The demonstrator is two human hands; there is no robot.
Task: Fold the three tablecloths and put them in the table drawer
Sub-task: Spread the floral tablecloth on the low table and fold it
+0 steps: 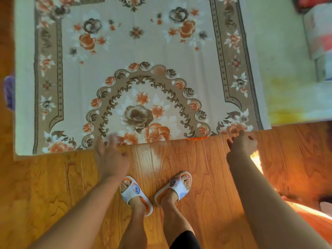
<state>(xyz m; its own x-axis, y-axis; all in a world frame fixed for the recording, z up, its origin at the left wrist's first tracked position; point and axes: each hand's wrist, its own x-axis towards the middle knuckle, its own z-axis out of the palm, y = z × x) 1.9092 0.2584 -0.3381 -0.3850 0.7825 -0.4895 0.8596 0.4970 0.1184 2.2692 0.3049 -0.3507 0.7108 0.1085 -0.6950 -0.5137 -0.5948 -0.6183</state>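
Note:
A cream tablecloth [143, 51] with orange and brown flowers lies spread flat on a pale surface, its near edge running along the wooden floor. My left hand [111, 157] is blurred, with straight fingers reaching onto that near edge below the central flower medallion. My right hand [240, 148] hovers at the near edge close to the right corner, fingers loosely curled, thumb tip touching the cloth; it holds nothing. A thin orange strip [196, 138] peeks out from under the near edge. No drawer is in view.
The pale surface [280, 72] continues to the right with a yellow stain. Stacked pale bundles [318, 42] sit at the far right. A purple object [9, 92] shows at the left edge. My feet in white slippers [136, 193] stand on the wooden floor [53, 194].

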